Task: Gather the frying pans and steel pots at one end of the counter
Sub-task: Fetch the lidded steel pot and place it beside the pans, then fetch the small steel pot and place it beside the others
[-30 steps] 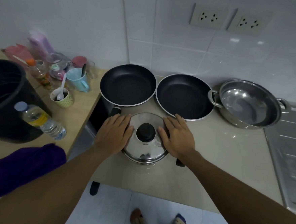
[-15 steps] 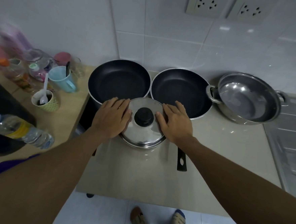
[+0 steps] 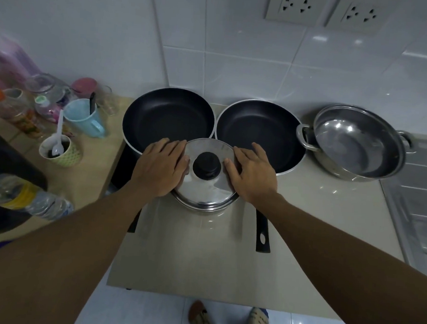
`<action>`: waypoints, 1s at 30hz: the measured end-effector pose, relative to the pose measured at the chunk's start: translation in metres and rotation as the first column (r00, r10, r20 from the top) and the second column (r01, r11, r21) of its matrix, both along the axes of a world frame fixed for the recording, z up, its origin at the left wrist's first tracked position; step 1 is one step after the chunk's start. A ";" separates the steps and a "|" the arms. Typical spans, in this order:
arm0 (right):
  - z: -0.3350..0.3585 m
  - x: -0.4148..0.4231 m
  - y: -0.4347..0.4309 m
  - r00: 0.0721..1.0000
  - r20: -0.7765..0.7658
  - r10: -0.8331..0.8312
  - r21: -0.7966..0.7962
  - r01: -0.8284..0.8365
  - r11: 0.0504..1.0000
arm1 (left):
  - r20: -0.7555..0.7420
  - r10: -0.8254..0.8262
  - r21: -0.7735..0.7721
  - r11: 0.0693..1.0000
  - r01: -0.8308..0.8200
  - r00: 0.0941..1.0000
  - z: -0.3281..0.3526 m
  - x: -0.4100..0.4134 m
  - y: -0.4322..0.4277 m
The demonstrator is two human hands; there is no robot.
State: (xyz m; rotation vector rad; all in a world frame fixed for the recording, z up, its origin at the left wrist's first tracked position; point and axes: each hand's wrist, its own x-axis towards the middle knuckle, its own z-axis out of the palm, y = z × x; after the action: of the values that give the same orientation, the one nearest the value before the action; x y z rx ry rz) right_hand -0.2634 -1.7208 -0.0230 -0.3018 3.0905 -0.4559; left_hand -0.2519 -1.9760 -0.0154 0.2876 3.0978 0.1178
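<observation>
**Nearly gathered: lidded pot (image 3: 207,186) held between two flat hands**

Head view. The lidded pot sits toward the near middle of the counter (image 3: 200,257), and its far rim meets the gap between two frying pans. The left frying pan (image 3: 168,118) and the right frying pan (image 3: 260,129) stand side by side against the tiled wall. An open steel pot (image 3: 357,144) stands just right of them, beside the sink (image 3: 422,201).

The left hand (image 3: 162,167) lies over the lid's left edge with its fingers straight and together. The right hand (image 3: 253,176) lies over the right edge, fingers straight and slightly apart, thumb toward the black knob (image 3: 208,165). Neither hand visibly curls round anything. Whether a thumb hooks under the rim cannot be told.

The pot is rigid polished steel, so it is probably slippery under flat palms, though it should slide easily on the smooth counter. Its weight is unknown because the lid hides any contents. The lid probably rests loose, so pressing down keeps it seated, while lifting by the knob would raise only the lid. Any side handles are hidden under the hands and would give the surest hold. A black pan handle (image 3: 263,235) juts toward the near edge beside the right forearm and could be knocked.
</observation>
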 end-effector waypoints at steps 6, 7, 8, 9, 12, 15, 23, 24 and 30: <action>0.001 -0.001 0.001 1.000 -0.002 0.023 0.024 -0.023 0.999 | 0.036 -0.017 -0.027 0.999 0.018 0.999 0.002 0.000 0.000; 0.002 -0.002 0.001 0.999 0.007 0.037 0.025 -0.037 0.999 | 0.053 -0.011 -0.021 1.000 0.012 0.999 0.003 0.000 0.000; 0.004 -0.003 0.002 0.999 0.024 0.049 0.021 -0.050 0.999 | 0.075 0.000 -0.008 1.000 0.001 0.997 0.004 0.000 0.001; 0.005 -0.003 0.002 0.997 0.045 0.057 0.006 -0.057 0.998 | 0.098 0.011 0.009 1.000 -0.012 0.995 0.005 -0.001 0.001; 0.014 -0.001 0.006 0.994 0.102 0.038 -0.110 -0.027 0.994 | 0.116 0.030 0.072 0.997 -0.039 0.993 0.017 -0.005 0.005; 0.026 0.007 0.019 0.994 0.106 -0.019 -0.170 0.037 0.985 | 0.084 0.018 0.133 0.991 -0.029 0.996 0.038 -0.008 0.016; 0.066 0.049 0.104 0.980 0.143 -0.141 -0.164 0.164 0.973 | 0.125 -0.138 0.218 0.970 0.109 0.982 0.089 0.005 0.105; 0.070 0.057 0.118 0.977 0.145 -0.158 -0.182 0.184 0.966 | 0.145 -0.149 0.221 0.969 0.114 0.978 0.092 0.007 0.121; 0.084 0.115 0.224 0.951 0.137 -0.278 -0.268 0.306 0.914 | 0.209 -0.250 0.322 0.930 0.175 0.945 0.110 0.025 0.237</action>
State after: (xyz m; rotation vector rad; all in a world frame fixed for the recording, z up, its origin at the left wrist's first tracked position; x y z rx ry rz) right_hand -0.1487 -1.4971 0.0610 0.1862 2.9758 -0.9012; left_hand -0.2266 -1.7391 0.0944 0.5701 2.7703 0.5744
